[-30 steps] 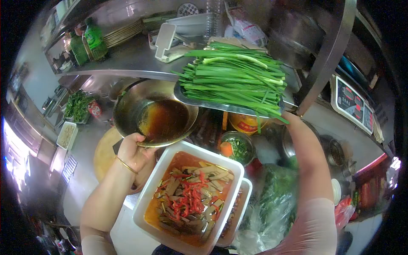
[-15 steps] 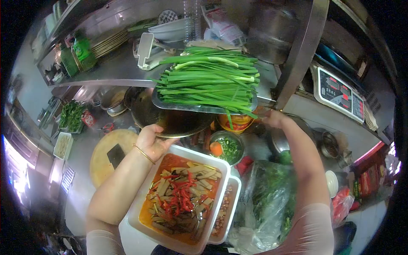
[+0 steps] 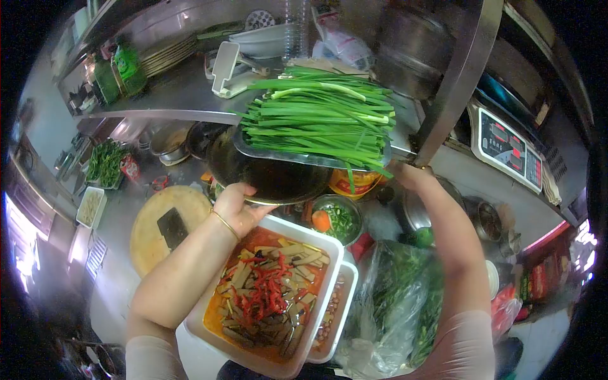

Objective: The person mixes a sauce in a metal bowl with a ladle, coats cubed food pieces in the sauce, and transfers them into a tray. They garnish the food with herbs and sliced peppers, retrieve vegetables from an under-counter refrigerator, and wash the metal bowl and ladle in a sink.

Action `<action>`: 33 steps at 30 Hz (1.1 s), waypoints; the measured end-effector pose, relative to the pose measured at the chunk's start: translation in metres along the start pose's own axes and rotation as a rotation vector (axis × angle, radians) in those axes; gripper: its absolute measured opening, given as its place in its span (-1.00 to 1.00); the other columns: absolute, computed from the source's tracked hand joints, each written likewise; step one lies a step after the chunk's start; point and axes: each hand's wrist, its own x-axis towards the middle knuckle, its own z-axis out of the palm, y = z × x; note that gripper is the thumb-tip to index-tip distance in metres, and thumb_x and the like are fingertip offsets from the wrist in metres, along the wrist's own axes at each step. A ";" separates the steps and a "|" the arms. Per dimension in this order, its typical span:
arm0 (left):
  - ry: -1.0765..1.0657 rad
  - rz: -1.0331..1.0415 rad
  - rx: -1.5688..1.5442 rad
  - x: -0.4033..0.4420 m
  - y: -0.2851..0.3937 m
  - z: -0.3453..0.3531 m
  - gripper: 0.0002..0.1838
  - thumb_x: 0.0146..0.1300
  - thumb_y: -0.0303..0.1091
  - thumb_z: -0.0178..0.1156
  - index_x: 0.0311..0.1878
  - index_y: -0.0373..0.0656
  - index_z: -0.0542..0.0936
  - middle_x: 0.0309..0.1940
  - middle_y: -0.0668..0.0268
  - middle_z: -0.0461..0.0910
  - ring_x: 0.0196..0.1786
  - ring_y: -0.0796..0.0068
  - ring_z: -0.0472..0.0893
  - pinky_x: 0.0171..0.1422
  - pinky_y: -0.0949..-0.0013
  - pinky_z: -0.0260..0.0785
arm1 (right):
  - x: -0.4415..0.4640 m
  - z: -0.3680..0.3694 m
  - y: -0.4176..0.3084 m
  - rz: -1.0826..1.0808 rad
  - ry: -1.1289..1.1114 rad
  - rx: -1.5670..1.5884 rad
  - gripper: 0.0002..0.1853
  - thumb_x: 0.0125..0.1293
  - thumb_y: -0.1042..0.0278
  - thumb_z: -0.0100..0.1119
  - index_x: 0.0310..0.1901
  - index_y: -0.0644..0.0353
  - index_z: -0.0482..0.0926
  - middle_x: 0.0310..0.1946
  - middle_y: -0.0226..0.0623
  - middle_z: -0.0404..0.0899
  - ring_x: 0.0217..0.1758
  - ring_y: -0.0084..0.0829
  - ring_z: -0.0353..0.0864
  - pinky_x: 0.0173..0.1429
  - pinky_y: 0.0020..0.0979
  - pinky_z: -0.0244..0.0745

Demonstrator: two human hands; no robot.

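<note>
Bowl (image 3: 275, 182) pinched at near rim by left hand (image 3: 242, 210); right hand (image 3: 410, 176) beside greens tray (image 3: 288, 156), grip unclear.

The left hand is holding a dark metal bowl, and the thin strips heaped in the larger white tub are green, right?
Not quite: the thin strips heaped in the larger white tub are red, as the head view shows. The left hand is holding a dark metal bowl.

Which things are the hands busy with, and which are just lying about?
Busy, I think:
metal bowl, held by the left hand
metal tray of greens, right hand by its edge, grip hidden

Lying about, it seems:
chopping board
scale
green bottle
</note>
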 end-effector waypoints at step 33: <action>0.153 0.051 -0.024 0.090 -0.082 0.047 -0.75 0.25 -0.53 -0.09 0.00 -0.24 0.38 0.02 0.03 0.38 0.17 -0.01 0.40 0.11 -0.33 0.44 | -0.094 -0.146 -0.122 0.026 -0.023 -0.238 -0.71 0.28 0.24 0.09 0.01 0.01 0.58 -0.27 -0.12 0.63 -0.20 -0.22 0.63 -0.16 -0.22 0.48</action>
